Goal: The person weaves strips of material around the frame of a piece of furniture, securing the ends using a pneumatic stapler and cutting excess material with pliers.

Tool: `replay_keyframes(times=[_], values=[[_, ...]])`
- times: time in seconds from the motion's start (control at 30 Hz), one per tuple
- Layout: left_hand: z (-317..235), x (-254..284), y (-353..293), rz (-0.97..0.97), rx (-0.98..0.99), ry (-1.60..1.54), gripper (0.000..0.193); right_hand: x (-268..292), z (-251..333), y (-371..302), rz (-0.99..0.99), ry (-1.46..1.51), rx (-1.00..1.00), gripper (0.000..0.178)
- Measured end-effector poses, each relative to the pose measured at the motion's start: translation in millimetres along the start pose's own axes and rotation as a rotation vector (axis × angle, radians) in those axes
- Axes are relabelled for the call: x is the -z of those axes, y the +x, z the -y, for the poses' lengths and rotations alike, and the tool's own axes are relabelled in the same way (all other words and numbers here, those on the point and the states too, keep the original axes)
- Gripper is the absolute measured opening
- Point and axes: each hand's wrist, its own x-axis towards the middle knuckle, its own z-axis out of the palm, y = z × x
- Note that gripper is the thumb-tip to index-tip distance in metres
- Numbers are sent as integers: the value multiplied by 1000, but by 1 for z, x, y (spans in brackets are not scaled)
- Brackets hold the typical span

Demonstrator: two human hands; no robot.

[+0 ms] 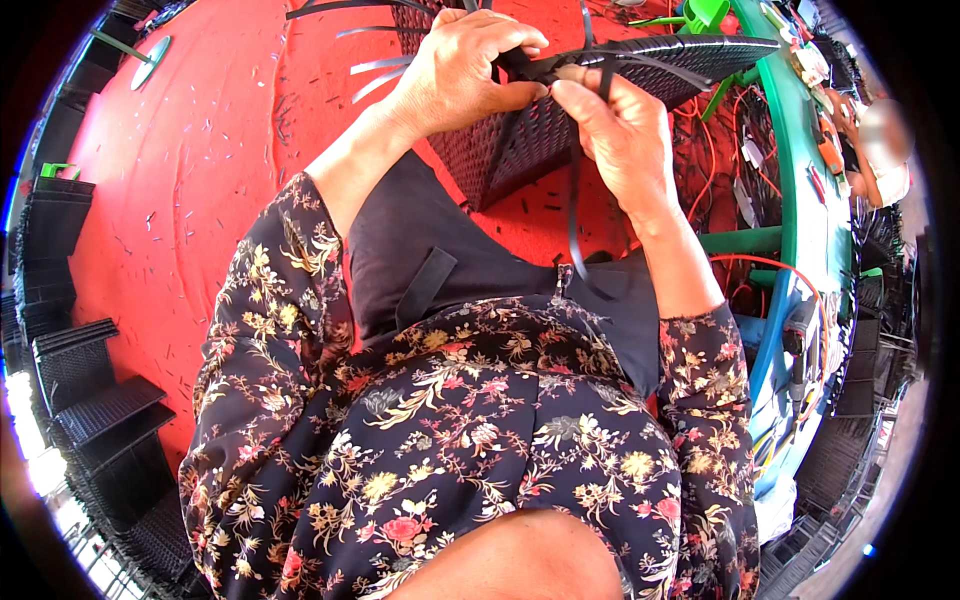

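Note:
A black woven piece with a dark rim (535,145) stands in front of me near the top of the head view, made of flat plastic-looking strips. My left hand (450,80) is closed at its upper edge, thumb and fingers around dark strip ends. Close beside it, my right hand (630,135) pinches a black strip between thumb and forefinger, the thumbs almost meeting. One long loose strip (574,200) hangs below the right hand toward my lap. More strip ends (380,65) stick out left of the left hand. The fingers partly hide the spot being gripped.
Dark scraps litter the red floor (200,200). Stacked black woven pieces (95,390) line the left side. A green-edged table (790,150) with tools and cables runs along the right, where another person (880,160) is near. A bright green object (705,15) stands at the top.

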Motion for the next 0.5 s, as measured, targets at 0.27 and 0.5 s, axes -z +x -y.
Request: replay_keyframes(times=[0.27,0.5], values=[[1,-1,0,-30,-35,-5,44,5,1,-28,-86,-9,-114,34],[-1,-1,-1,-8,-19,20,45,2,-11,-38,-60,14,-124,27]])
